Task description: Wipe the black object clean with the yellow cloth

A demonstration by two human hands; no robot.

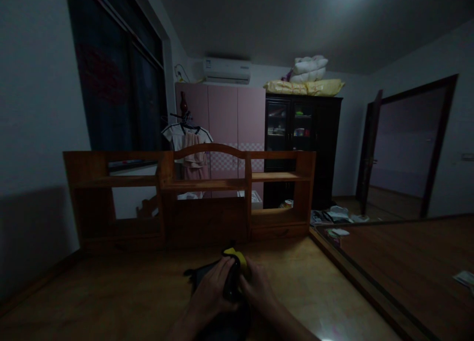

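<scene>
A dark, partly glossy black item [231, 282], whose kind I cannot make out in the dim light, is between my two hands low in the middle of the head view. My left hand [213, 286] lies over its left side with the fingers closed on it. Along its top edge shows a folded yellow piece [237, 257], soft-looking and bordered by black. My right hand [257, 286] grips the right side at this yellow piece, thumb toward me, most fingers hidden behind. A dark tapered end sticks out to the left of my left hand.
Under my hands is a wooden surface [122, 291] with a raised right edge [355, 282]. A wooden shelf unit [207, 185] stands across its far end. Beyond are a pink wardrobe [224, 114], a dark cabinet [326, 148] and an open door [370, 158]. Bags and papers [338, 213] lie on the floor.
</scene>
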